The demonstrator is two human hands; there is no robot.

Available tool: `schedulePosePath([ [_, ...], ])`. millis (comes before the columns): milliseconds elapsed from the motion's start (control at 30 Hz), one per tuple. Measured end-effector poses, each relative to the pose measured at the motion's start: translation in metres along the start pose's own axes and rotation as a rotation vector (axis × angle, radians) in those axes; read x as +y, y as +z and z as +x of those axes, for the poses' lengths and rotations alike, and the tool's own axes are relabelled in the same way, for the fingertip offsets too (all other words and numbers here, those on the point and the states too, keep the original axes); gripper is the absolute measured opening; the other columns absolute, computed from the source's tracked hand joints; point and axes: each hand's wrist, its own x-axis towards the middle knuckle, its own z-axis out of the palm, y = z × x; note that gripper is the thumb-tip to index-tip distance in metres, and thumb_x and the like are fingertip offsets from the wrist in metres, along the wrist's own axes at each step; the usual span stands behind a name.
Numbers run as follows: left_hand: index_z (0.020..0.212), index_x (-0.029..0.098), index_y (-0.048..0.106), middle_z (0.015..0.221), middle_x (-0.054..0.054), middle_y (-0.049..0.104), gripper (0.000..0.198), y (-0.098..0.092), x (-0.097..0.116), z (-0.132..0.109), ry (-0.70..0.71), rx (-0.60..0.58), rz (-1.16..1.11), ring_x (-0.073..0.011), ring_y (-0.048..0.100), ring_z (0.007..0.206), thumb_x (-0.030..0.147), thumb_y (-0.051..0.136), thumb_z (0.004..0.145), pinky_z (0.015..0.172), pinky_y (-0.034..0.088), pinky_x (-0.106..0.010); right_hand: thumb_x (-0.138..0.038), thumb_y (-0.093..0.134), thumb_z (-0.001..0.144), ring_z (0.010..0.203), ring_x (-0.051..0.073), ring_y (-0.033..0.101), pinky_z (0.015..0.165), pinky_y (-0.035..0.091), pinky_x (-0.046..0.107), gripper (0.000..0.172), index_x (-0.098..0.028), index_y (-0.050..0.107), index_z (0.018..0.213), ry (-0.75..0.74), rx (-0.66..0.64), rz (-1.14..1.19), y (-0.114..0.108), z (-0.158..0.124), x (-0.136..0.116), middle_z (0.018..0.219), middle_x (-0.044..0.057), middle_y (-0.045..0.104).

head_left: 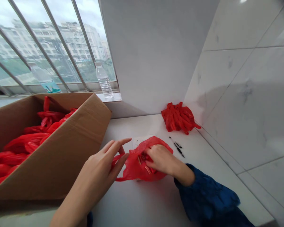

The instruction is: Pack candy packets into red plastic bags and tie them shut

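A red plastic bag (137, 167) lies on the white counter (151, 201) in front of me. My left hand (106, 160) pinches the bag's handle at its left side, index finger stretched out above. My right hand (161, 159), in a blue sleeve, reaches into the bag's mouth with fingers curled around small items inside that I cannot make out. A white slip of paper (139, 140) lies just behind the bag.
An open cardboard box (68, 148) with several filled red bags stands at the left. A heap of red bags (178, 117) lies in the far corner. A black pen (177, 147) lies to the right. Two water bottles (104, 80) stand on the windowsill.
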Motion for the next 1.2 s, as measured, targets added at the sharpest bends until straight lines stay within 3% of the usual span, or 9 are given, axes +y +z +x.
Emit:
schedulePosePath([
  [167, 0.133, 0.034, 0.052, 0.111, -0.001, 0.067, 0.035, 0.001, -0.005, 0.004, -0.1, 0.063, 0.098, -0.0158, 0.067, 0.067, 0.04, 0.042, 0.1, 0.065, 0.048, -0.03, -0.014, 0.065, 0.087, 0.087, 0.016, 0.063, 0.077, 0.045, 0.027, 0.022, -0.022, 0.063, 0.108, -0.089, 0.107, 0.174, -0.048, -0.028, -0.003, 0.106, 0.002, 0.066],
  [300, 0.134, 0.034, 0.052, 0.114, -0.002, 0.068, 0.036, 0.001, -0.007, 0.007, -0.118, 0.062, 0.107, -0.0177, 0.068, 0.072, 0.042, 0.041, 0.1, 0.065, 0.049, -0.031, -0.012, 0.068, 0.088, 0.093, 0.015, 0.063, 0.082, 0.046, 0.026, 0.028, -0.022, 0.065, 0.113, -0.138, 0.115, 0.271, -0.062, -0.036, -0.002, 0.111, 0.001, 0.064],
  [567, 0.133, 0.034, 0.052, 0.113, -0.002, 0.069, 0.035, 0.002, -0.008, 0.007, -0.106, 0.045, 0.087, -0.0175, 0.069, 0.073, 0.041, 0.041, 0.1, 0.067, 0.049, -0.031, -0.008, 0.07, 0.085, 0.1, 0.016, 0.064, 0.086, 0.045, 0.027, 0.035, -0.023, 0.064, 0.116, -0.134, 0.12, 0.291, -0.062, -0.034, 0.002, 0.115, -0.001, 0.069],
  [800, 0.134, 0.035, 0.051, 0.115, -0.001, 0.068, 0.035, 0.003, -0.007, 0.007, -0.112, 0.049, 0.1, -0.0176, 0.069, 0.074, 0.04, 0.042, 0.1, 0.069, 0.05, -0.031, -0.005, 0.067, 0.086, 0.094, 0.015, 0.064, 0.081, 0.046, 0.025, 0.027, -0.02, 0.065, 0.107, -0.147, 0.111, 0.296, -0.062, -0.036, 0.001, 0.106, 0.0, 0.069],
  [933, 0.134, 0.034, 0.052, 0.114, -0.002, 0.068, 0.035, 0.002, -0.007, 0.006, -0.105, 0.046, 0.097, -0.0166, 0.068, 0.07, 0.039, 0.042, 0.1, 0.069, 0.05, -0.031, -0.003, 0.064, 0.085, 0.098, 0.015, 0.064, 0.084, 0.048, 0.026, 0.033, -0.021, 0.065, 0.113, -0.159, 0.119, 0.315, -0.062, -0.037, 0.0, 0.112, 0.002, 0.067],
  [1067, 0.133, 0.034, 0.052, 0.11, -0.001, 0.069, 0.035, 0.001, -0.007, 0.005, -0.104, 0.04, 0.09, -0.0161, 0.068, 0.069, 0.039, 0.043, 0.1, 0.067, 0.05, -0.03, -0.015, 0.06, 0.094, 0.104, 0.017, 0.064, 0.09, 0.049, 0.029, 0.029, -0.022, 0.066, 0.121, -0.179, 0.144, 0.346, -0.063, -0.036, -0.001, 0.12, 0.006, 0.067],
  [1200, 0.134, 0.032, 0.052, 0.107, -0.002, 0.069, 0.036, 0.001, -0.007, 0.006, -0.097, 0.037, 0.075, -0.0161, 0.068, 0.069, 0.038, 0.044, 0.1, 0.067, 0.05, -0.029, -0.025, 0.049, 0.103, 0.097, 0.017, 0.067, 0.086, 0.049, 0.029, 0.025, -0.022, 0.068, 0.119, -0.15, 0.085, 0.402, -0.065, -0.034, -0.001, 0.11, 0.004, 0.073],
])
